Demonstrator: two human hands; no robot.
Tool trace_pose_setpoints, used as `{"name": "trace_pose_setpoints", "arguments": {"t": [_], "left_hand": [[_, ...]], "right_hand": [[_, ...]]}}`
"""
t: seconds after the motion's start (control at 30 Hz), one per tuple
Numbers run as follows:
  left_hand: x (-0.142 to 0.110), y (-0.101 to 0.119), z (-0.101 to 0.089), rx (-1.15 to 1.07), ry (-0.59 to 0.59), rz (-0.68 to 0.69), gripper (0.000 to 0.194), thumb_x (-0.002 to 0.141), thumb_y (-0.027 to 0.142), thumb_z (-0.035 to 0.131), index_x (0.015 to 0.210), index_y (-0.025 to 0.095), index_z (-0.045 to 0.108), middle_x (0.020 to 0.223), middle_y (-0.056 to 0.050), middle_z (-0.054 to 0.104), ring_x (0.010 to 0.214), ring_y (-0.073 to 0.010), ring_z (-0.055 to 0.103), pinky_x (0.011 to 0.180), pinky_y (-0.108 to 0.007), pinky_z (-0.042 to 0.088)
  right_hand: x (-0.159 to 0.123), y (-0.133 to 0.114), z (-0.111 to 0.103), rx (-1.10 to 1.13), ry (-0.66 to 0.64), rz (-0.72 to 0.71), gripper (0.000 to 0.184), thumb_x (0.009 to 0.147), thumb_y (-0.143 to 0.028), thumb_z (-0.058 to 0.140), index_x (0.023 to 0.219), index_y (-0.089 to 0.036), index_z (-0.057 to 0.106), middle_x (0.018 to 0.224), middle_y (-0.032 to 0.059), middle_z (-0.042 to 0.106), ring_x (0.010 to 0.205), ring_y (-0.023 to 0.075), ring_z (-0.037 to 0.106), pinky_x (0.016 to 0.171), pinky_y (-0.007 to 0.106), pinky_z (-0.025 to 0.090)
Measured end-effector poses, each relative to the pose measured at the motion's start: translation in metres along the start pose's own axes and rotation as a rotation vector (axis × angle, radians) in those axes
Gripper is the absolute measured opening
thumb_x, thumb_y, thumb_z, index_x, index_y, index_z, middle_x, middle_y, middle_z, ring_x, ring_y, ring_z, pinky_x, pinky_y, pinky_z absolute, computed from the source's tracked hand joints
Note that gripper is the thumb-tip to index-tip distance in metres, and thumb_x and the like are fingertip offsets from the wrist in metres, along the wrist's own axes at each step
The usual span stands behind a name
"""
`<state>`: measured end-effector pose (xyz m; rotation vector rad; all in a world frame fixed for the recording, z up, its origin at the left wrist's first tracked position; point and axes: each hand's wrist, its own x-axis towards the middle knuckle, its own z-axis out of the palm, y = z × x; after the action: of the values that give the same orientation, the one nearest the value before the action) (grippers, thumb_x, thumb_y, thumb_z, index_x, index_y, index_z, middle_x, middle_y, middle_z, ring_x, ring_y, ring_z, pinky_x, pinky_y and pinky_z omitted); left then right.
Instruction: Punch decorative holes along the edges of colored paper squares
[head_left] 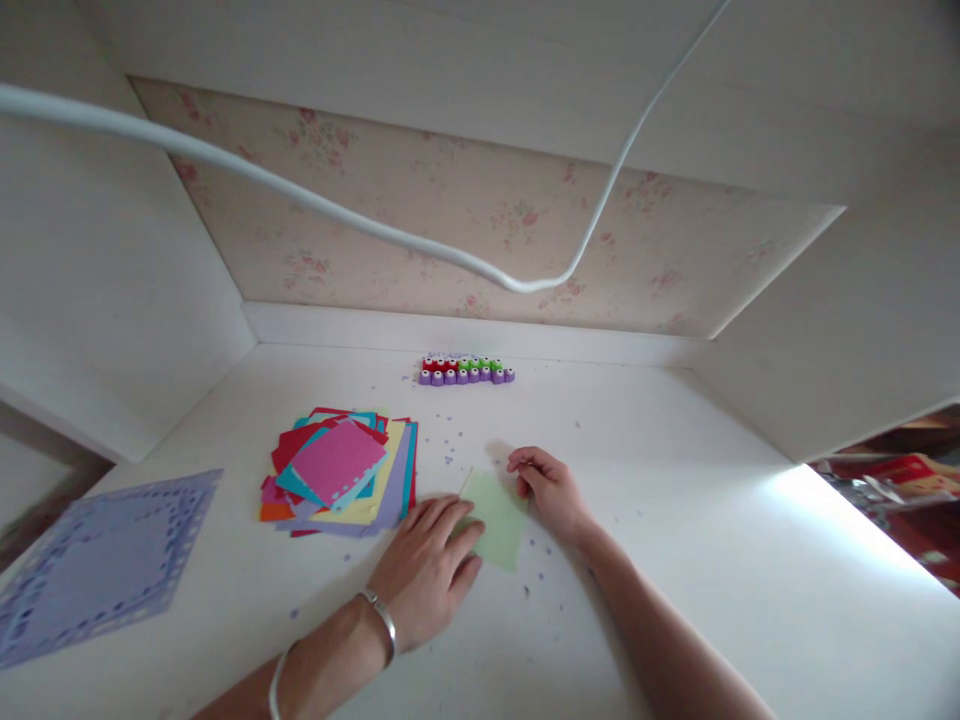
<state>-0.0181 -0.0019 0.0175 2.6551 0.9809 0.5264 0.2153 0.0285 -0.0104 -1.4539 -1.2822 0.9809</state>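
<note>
A light green sheet of paper (495, 525) lies on the white tabletop between my two hands. My left hand (427, 570) rests flat along the sheet's left side, fingers spread and fingertips over its edge. At the upper right corner is my right hand (551, 490), with its fingers curled in and the thumb close to the paper's edge. Whether anything sits between those fingers is hidden. To the left of the sheet, a loose pile of coloured paper (341, 465) is stacked, pink on top, with some edges punched.
Small craft punches (465, 372) in purple, red and green line up near the back wall. Lilac sheets with punched borders (112, 565) lie at the far left. Tiny paper bits dot the tabletop (637, 420). A white cable (337, 210) hangs across the upper view.
</note>
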Motion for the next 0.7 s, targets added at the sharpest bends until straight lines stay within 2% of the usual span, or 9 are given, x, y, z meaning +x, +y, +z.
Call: {"name": "trace_pose_setpoints", "arguments": {"t": [0.27, 0.53, 0.7], "left_hand": [[0.0008, -0.0011, 0.0009, -0.006, 0.006, -0.001, 0.029, 0.09, 0.028, 0.051, 0.118, 0.024, 0.058, 0.125, -0.006, 0.055, 0.118, -0.0252, 0.046, 0.102, -0.047, 0.037], [0.0017, -0.0016, 0.0008, -0.006, 0.033, 0.018, 0.028, 0.09, 0.028, 0.05, 0.117, 0.024, 0.059, 0.123, -0.007, 0.056, 0.118, -0.0253, 0.047, 0.101, -0.047, 0.038], [0.002, -0.0013, 0.0014, 0.011, 0.01, 0.014, 0.029, 0.09, 0.026, 0.051, 0.118, 0.024, 0.059, 0.126, -0.007, 0.055, 0.119, -0.0259, 0.046, 0.102, -0.048, 0.038]], "right_hand": [[-0.0018, 0.002, -0.0011, -0.034, -0.011, 0.019, 0.017, 0.081, -0.022, 0.05, 0.088, -0.022, 0.066, 0.062, -0.0014, 0.06, 0.054, 0.013, 0.051, 0.056, 0.027, 0.039], [-0.0018, 0.0018, -0.0029, 0.117, -0.004, 0.025, 0.017, 0.085, -0.029, 0.051, 0.096, -0.023, 0.063, 0.07, 0.0003, 0.061, 0.069, 0.0154, 0.057, 0.069, 0.03, 0.044], [-0.0038, -0.0019, -0.0038, 0.012, -0.024, 0.001, 0.019, 0.084, -0.024, 0.049, 0.097, -0.023, 0.063, 0.071, 0.0002, 0.061, 0.068, 0.015, 0.056, 0.069, 0.03, 0.043]]}}
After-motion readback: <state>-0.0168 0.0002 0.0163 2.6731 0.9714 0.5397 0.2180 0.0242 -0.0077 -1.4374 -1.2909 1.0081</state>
